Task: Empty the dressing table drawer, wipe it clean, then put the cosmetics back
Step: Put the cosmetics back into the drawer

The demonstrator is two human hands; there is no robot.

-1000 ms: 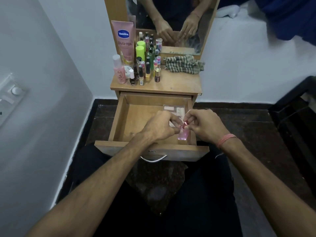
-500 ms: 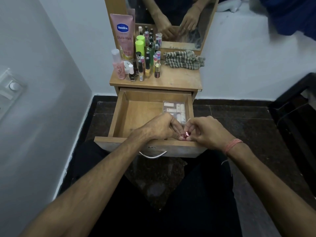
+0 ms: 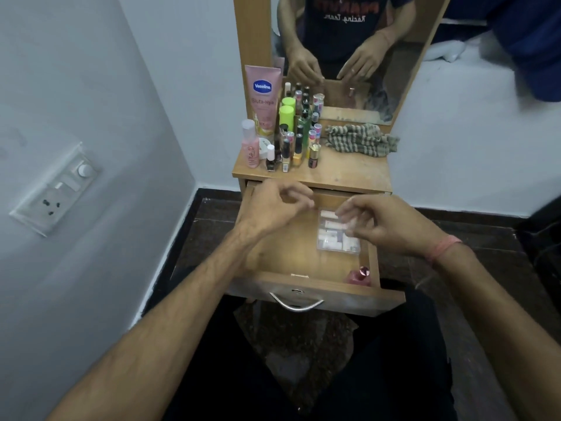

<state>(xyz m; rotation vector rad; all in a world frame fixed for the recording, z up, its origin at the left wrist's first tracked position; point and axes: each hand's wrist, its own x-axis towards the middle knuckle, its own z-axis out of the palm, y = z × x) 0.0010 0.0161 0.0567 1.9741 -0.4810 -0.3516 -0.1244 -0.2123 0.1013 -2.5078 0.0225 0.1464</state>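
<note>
The wooden drawer point(image 3: 306, 262) of the dressing table is pulled out. A small pink bottle point(image 3: 359, 276) stands in its front right corner. A clear plastic box point(image 3: 334, 238) of small white items lies at the right side. My left hand point(image 3: 273, 208) hovers over the drawer's back left with loosely curled fingers, holding nothing. My right hand point(image 3: 382, 223) hovers over the clear box, fingers relaxed, also holding nothing. Both hands are blurred.
On the table top point(image 3: 343, 174) stand a pink Vaseline tube point(image 3: 262, 98), a pink bottle point(image 3: 250, 144), a green bottle point(image 3: 286, 113) and several nail polish bottles point(image 3: 299, 147). A striped cloth point(image 3: 361, 139) lies at the right, below the mirror point(image 3: 349, 50). A wall socket point(image 3: 57, 189) is at left.
Both hands let go of the small pink bottle, which now stands in the drawer's front right corner. The hands have lifted and moved toward the back of the drawer.
</note>
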